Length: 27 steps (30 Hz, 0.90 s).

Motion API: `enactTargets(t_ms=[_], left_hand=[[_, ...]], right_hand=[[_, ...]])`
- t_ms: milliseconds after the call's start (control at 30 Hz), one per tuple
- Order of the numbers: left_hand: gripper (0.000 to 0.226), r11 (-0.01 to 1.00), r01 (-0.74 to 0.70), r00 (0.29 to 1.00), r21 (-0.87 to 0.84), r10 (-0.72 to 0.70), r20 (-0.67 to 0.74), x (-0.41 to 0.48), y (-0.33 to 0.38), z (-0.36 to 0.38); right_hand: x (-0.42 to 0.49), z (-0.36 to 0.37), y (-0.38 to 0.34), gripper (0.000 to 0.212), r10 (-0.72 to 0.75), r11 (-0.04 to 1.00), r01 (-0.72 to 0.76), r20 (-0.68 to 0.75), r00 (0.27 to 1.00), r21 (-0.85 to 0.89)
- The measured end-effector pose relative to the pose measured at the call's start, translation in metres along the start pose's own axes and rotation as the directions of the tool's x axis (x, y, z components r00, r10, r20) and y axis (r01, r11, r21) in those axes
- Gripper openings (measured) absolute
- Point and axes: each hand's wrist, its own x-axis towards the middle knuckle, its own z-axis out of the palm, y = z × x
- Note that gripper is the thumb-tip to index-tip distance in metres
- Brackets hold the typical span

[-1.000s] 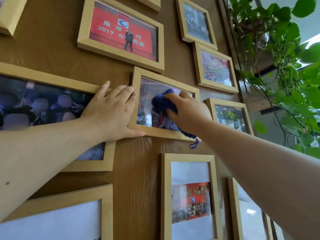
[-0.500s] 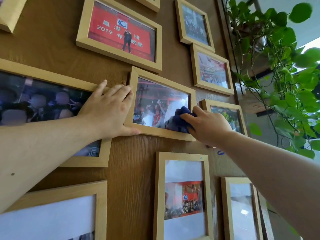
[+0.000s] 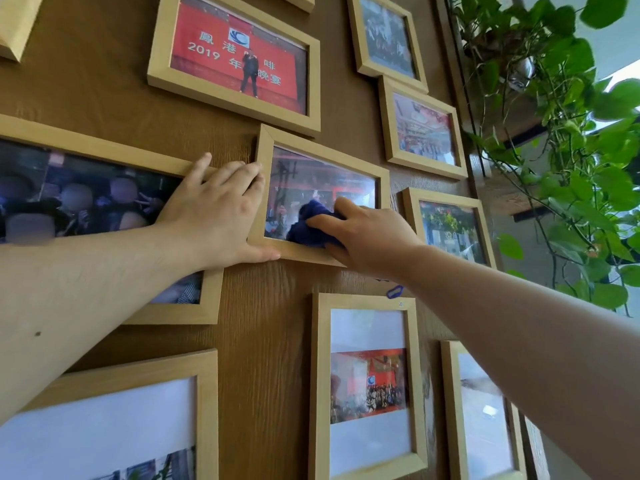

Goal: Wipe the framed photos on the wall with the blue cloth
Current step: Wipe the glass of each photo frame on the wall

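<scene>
Right hand [image 3: 367,233] covers most of the blue cloth [image 3: 311,225]; only its left part shows. Left hand [image 3: 211,216] hides the wide frame's [image 3: 104,154] right end. Faces in that photo are blurred. 2 frames at the bottom (left [image 3: 138,372] and far right [image 3: 450,410]) are cut off. Small blue loop [image 3: 394,292] below the right wrist: unidentifiable.

- Two arms are seen, entering from the lower left and the lower right of the view.
- Both forearms are bare up to the picture edge; no sleeves are seen.
- No watch, bracelet or ring is seen on either wrist or on the visible fingers.
- No gloves are worn on the left hand [image 3: 216,216] or the right hand [image 3: 372,233].
- A small dark mole is seen on the left forearm [image 3: 38,333].
- The fingernails are kept short and unpainted.
</scene>
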Motion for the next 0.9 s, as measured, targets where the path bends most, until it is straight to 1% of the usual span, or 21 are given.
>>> enactTargets(t_ms=[133, 233, 300, 400, 567, 733, 833, 900], left_hand=[[0.116, 1.0, -0.006, 1.0, -0.004, 0.006, -0.001, -0.001, -0.001, -0.001], [0.116, 1.0, -0.012, 1.0, 0.003, 0.012, 0.01, -0.001, 0.0, -0.001], [0.115, 1.0, -0.02, 1.0, 0.006, 0.02, 0.021, 0.001, 0.0, -0.003], [0.114, 0.999, -0.026, 0.999, 0.019, 0.025, 0.023, 0.001, 0.0, -0.004], [0.109, 0.998, -0.052, 0.998, 0.031, 0.051, 0.029, -0.009, -0.003, -0.004], [0.11, 0.994, -0.103, 0.994, -0.025, 0.102, -0.032, -0.019, -0.009, -0.006], [0.109, 0.987, -0.144, 0.988, -0.073, 0.139, -0.061, -0.028, -0.005, -0.007], [0.107, 0.978, -0.18, 0.982, -0.111, 0.171, -0.082, -0.036, -0.001, -0.007]], right_hand=[[-0.031, 0.012, 0.025, 0.038, 0.121, 0.99, -0.115, 0.075, 0.99, -0.075], [-0.051, 0.019, 0.04, 0.036, 0.221, 0.968, -0.202, 0.122, 0.968, -0.15], [-0.056, 0.017, 0.042, 0.036, 0.257, 0.956, -0.226, 0.164, 0.952, -0.186], [-0.054, 0.008, 0.041, 0.037, 0.249, 0.953, -0.204, 0.199, 0.948, -0.223], [-0.047, -0.022, 0.027, 0.043, 0.218, 0.96, -0.183, 0.163, 0.962, -0.21], [-0.044, -0.052, 0.003, 0.048, 0.126, 0.971, -0.086, 0.174, 0.977, -0.221], [-0.043, -0.067, -0.011, 0.056, 0.126, 0.97, -0.084, 0.175, 0.976, -0.23], [-0.042, -0.078, -0.022, 0.057, 0.146, 0.965, -0.092, 0.21, 0.967, -0.246]])
